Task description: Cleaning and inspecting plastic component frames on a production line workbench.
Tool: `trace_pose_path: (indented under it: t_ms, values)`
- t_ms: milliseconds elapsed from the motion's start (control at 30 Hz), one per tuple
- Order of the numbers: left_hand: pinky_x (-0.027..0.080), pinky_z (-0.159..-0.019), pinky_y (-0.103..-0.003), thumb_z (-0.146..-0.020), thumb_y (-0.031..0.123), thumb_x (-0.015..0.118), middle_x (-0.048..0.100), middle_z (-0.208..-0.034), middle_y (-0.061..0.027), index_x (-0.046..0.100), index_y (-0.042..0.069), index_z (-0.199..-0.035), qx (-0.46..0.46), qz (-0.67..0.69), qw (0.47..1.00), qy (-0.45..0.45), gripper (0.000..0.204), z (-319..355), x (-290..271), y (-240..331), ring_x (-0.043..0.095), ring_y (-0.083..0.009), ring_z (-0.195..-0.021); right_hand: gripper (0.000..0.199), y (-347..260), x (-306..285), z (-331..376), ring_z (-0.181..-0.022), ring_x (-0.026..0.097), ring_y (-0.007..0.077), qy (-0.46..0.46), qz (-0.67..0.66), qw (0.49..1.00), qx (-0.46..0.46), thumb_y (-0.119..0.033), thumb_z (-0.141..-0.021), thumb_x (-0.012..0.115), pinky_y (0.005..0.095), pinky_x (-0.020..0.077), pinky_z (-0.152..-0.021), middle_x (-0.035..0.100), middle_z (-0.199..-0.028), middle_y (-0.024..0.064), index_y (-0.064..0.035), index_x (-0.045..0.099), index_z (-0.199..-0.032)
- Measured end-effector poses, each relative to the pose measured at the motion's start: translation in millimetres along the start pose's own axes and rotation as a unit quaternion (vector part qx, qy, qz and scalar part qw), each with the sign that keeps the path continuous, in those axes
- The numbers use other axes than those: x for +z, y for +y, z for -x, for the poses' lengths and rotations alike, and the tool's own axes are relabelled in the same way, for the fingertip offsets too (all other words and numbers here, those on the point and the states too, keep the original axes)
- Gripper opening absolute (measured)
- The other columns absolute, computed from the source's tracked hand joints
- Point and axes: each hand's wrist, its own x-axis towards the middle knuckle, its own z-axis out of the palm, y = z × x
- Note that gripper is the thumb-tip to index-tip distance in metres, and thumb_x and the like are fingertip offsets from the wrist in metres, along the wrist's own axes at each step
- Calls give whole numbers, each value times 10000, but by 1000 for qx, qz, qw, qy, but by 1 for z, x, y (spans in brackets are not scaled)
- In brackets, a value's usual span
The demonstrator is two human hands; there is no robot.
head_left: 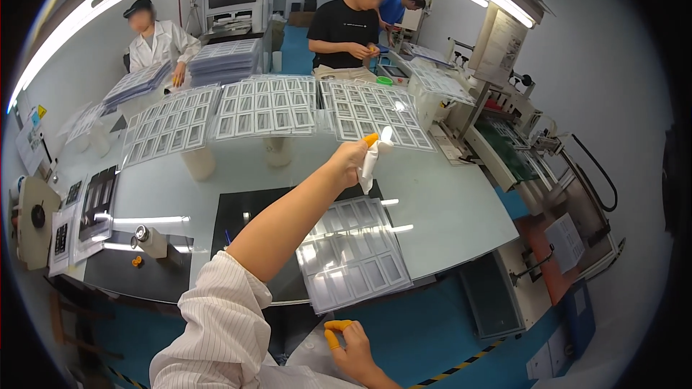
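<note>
My left hand (349, 162) is stretched out over the glass-topped table (454, 209), closed on a crumpled white wipe (369, 166). An orange finger cot shows on one of its fingers. Below that arm, a clear plastic sheet (353, 252) with rows of rectangular frames lies partly on a black mat (234, 220) and reaches the table's front edge. My right hand (353, 353) is low in front of that edge, just below the sheet. Orange cots cover two of its fingers, which are loosely bent and apart, with nothing visible between them.
Framed sheets (267, 104) stand on white cylinders along the far side. A metal-topped bottle (150, 241) and orange finger cots (137, 262) are at left. A machine (504, 144) borders the right. Across the table are a white-coated person (162, 43), one in black (342, 32), another in blue.
</note>
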Motion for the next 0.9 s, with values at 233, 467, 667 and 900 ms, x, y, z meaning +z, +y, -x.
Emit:
trace_pose_path:
  t_ms: [233, 467, 667, 900]
  values:
    - [400, -512, -252, -843, 22, 377, 564, -861, -33, 531, 105, -1195, -16, -28, 999, 11, 394, -13, -19, -16, 496, -109, -628, 152, -2, 8, -13, -801, 516, 308, -36, 35, 997, -54, -55, -753, 596, 371, 424, -705, 572, -853, 151, 33, 582, -876]
    - [402, -510, -262, -839, 21, 404, 567, -857, -45, 541, 76, -1164, -14, -8, 1000, -9, 357, -10, -19, -17, 503, -113, -634, 148, 7, 12, -6, -800, 517, 309, -57, 65, 996, -28, -62, -750, 601, 377, 427, -699, 570, -853, 150, 27, 580, -867]
    - [437, -521, -244, -846, 14, 438, 579, -793, -67, 557, -19, -1095, 0, -50, 999, 7, 278, -12, -13, -11, 542, -112, -604, 150, 7, 14, -8, -805, 516, 315, -65, 73, 995, -21, -68, -754, 597, 383, 428, -702, 561, -849, 156, 32, 568, -862]
    - [449, -530, -313, -842, 35, 475, 597, -831, -100, 595, -20, -976, 67, -1, 998, -10, 189, -34, -23, -9, 564, -154, -638, 130, 7, 22, -8, -793, 511, 321, -83, 92, 992, -31, -71, -746, 603, 389, 428, -696, 546, -821, 161, 30, 546, -805]
